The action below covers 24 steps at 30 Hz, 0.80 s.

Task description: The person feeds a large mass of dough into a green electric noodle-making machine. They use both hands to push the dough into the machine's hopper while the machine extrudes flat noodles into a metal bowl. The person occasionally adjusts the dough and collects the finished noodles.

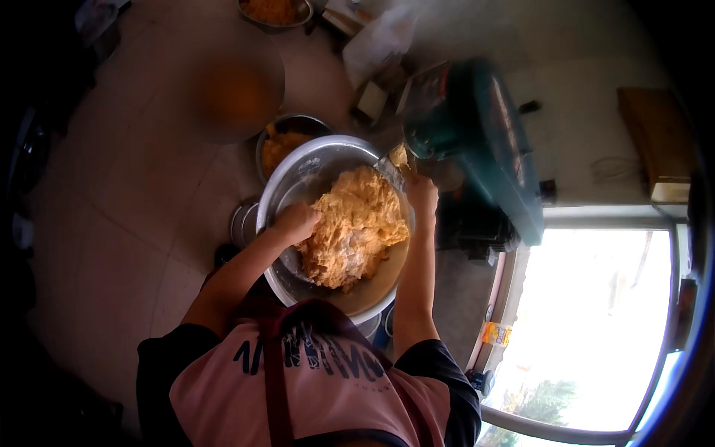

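Note:
A large metal bowl (269,195) stands in front of me with a big lump of rough, orange-tinted dough (357,223) in it. My left hand (298,222) is at the left edge of the lump, its fingers curled into the dough. On the far right side of the bowl, my right hand (421,195) is closed beside the green machine (488,141). Just above that fist, a smaller piece of dough (399,156) clings to a metal part by the rim. What the right fingers grip is hidden.
Behind the large bowl sits a smaller metal bowl (292,140) with orange food in it. Another bowl (275,15) of orange food is farther off. A white bag (378,45) lies near the machine. At the right is a bright glazed opening (581,328).

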Available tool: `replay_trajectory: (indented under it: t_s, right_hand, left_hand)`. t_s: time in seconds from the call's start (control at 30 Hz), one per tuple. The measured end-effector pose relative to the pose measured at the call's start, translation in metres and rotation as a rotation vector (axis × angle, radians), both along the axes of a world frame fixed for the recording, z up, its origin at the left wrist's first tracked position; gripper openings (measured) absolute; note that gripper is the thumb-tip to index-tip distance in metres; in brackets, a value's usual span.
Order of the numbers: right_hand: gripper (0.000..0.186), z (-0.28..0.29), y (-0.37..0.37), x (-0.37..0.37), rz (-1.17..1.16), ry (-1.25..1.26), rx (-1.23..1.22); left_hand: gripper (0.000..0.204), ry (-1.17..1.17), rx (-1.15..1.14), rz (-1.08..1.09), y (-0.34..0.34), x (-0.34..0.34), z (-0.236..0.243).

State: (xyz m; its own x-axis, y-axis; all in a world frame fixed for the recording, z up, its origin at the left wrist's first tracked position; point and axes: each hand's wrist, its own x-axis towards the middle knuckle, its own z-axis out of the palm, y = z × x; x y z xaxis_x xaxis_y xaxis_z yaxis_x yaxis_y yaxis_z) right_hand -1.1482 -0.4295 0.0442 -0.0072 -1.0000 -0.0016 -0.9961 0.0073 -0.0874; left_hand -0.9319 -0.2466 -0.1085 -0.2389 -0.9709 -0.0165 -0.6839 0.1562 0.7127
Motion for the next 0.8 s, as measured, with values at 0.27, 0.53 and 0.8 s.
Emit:
replay_trajectory:
  t_s: [0.27, 0.53, 0.8]
  right_hand:
    - [0.043, -0.059, -0.044, -0.029, -0.099, 0.152, 0.034]
    - [0.047, -0.018, -0.014, -0.004, 0.018, 0.156, 0.027]
    - [0.035, -0.035, -0.029, -0.039, 0.065, -0.205, -0.048]
  left_hand:
    - [0.010, -0.051, 0.027, -0.038, -0.005, -0.014, 0.002]
    - [0.012, 0.020, -0.081, -0.019, -0.007, -0.011, -0.012]
    - [0.014, 0.053, -0.060, -0.018, -0.003, -0.011, -0.005]
